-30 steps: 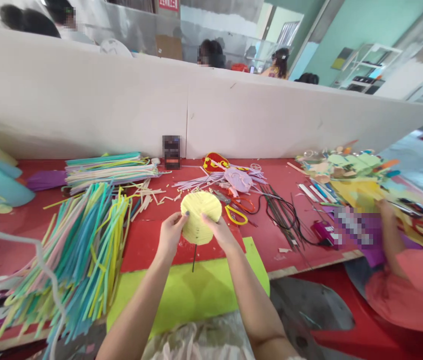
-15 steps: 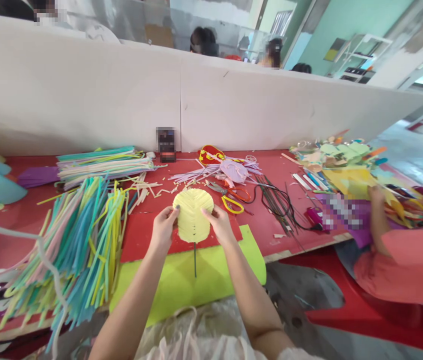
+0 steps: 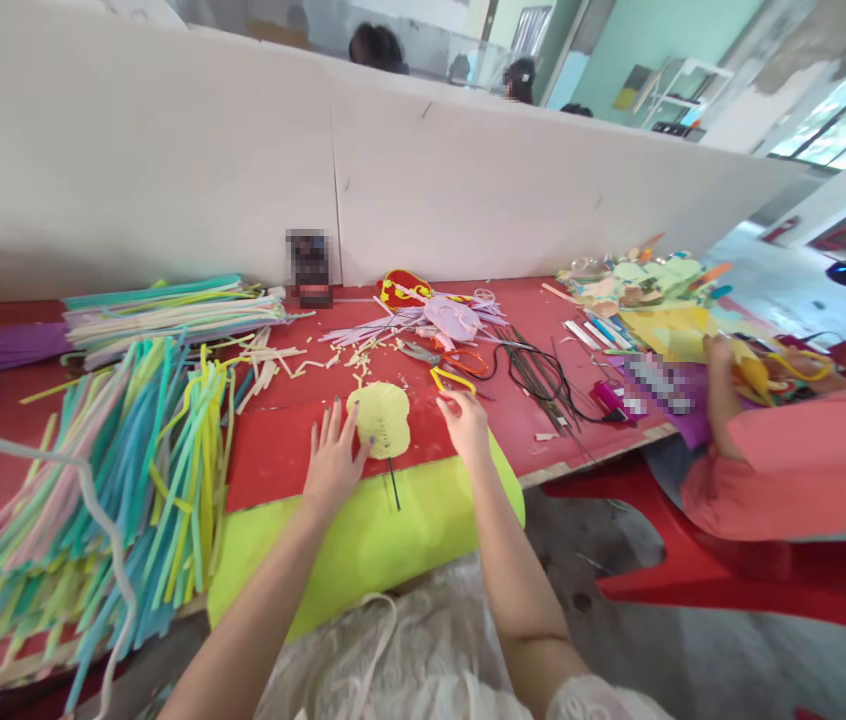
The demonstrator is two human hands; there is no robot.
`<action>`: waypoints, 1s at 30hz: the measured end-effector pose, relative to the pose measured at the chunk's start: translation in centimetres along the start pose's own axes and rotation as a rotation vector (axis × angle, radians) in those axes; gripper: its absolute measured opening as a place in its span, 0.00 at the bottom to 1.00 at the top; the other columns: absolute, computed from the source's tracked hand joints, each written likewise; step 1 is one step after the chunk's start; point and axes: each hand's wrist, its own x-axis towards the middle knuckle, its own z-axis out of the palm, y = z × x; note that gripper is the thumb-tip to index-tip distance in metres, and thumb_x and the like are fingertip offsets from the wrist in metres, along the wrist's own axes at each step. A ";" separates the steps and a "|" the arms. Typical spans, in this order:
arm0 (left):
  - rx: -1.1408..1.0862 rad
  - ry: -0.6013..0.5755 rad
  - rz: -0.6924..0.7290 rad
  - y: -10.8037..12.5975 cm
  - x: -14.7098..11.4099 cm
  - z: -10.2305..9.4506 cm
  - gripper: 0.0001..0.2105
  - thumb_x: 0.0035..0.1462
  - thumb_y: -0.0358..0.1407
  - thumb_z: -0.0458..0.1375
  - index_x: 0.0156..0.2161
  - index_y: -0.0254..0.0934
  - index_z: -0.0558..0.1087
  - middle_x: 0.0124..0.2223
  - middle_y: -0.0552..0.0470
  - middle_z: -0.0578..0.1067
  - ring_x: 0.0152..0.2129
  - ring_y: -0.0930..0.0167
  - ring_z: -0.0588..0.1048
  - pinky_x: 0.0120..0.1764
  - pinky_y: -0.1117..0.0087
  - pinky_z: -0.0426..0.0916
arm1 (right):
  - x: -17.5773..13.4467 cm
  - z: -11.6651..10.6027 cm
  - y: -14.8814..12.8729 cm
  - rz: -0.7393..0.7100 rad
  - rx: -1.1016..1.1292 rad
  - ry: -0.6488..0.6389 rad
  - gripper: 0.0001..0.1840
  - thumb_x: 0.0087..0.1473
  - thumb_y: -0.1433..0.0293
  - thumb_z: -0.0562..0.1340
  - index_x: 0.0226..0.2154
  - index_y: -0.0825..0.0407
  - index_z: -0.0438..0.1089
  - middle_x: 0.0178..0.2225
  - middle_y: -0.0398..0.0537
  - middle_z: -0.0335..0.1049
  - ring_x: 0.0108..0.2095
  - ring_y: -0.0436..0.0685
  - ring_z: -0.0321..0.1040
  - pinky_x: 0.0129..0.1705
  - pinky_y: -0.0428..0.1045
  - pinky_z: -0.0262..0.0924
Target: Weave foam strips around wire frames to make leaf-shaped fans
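A pale yellow, leaf-shaped piece with ribbed lines (image 3: 384,418) lies on the red sheet, its dark thin stem (image 3: 394,485) pointing toward me. My left hand (image 3: 333,460) is spread out with its fingers at the leaf's left edge and the thumb on its lower part. To the right of the leaf, my right hand (image 3: 466,425) holds nothing that I can see, its thumb and forefinger a little apart. Its fingertips are close below the yellow handle of the scissors (image 3: 451,380); whether they touch it I cannot tell.
Bundles of coloured pipe cleaners (image 3: 115,470) cover the left side. A lime-green roll (image 3: 363,550) lines the front edge. Behind are cream scraps (image 3: 348,355), lilac strips (image 3: 449,318), dark wires (image 3: 543,380) and a black cord. At right, a person in a coral top (image 3: 805,460) handles yellow material.
Both hands have let go of the leaf, which now rests on the red sheet. My right hand has moved right toward the scissors; the left has spread flat. The view has shifted slightly.
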 end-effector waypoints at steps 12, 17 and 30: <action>0.229 -0.102 0.024 0.1 -0.2 1.1 0.26 0.62 0.46 0.41 0.63 0.41 0.53 0.65 0.43 0.53 0.62 0.60 0.50 0.60 0.50 0.45 | 3.7 -2.1 5.0 -0.112 -0.461 -0.101 0.14 0.56 0.60 0.57 0.37 0.52 0.72 0.42 0.53 0.64 0.43 0.59 0.63 0.47 0.52 0.59; 0.223 -0.106 0.018 -0.1 -0.2 1.3 0.26 0.61 0.46 0.41 0.63 0.42 0.52 0.65 0.43 0.52 0.62 0.60 0.50 0.60 0.50 0.45 | 5.8 -1.9 3.9 -0.095 -0.589 -0.303 0.08 0.55 0.65 0.59 0.32 0.51 0.72 0.39 0.50 0.64 0.41 0.56 0.64 0.42 0.48 0.60; 0.245 -0.090 0.037 0.0 -0.1 1.2 0.26 0.61 0.46 0.42 0.63 0.41 0.53 0.65 0.42 0.54 0.62 0.60 0.51 0.60 0.50 0.45 | 5.7 -2.1 7.7 -0.057 -0.468 -0.297 0.08 0.57 0.72 0.54 0.38 0.52 0.67 0.38 0.51 0.73 0.37 0.55 0.69 0.40 0.46 0.59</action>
